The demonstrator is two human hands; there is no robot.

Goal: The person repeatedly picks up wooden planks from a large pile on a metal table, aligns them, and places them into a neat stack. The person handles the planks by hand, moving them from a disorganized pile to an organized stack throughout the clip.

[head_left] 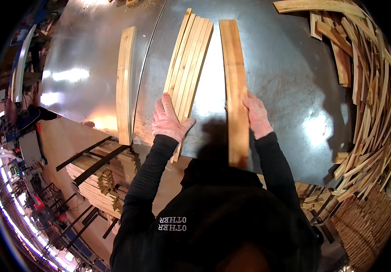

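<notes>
My left hand [170, 119], in a pale glove, spans a row of narrow wooden slats [190, 61] standing side by side on edge. Its fingers press along their left side and the thumb lies at the right. To the right, my right hand [257, 113], also gloved, grips the right edge of a single wooden board [235, 81], whose broad face is turned up. That board's near end reaches toward my body. A gap narrowing toward the far end parts the board from the slats. The undersides of the wood and the right fingertips are hidden.
The metal table [295, 113] has a seam left of the slats. Another board [125, 81] lies beyond it, overhanging the near edge. A large heap of thin wooden strips [367, 104] fills the right side. Stacked boards [98, 179] rest on a rack at lower left.
</notes>
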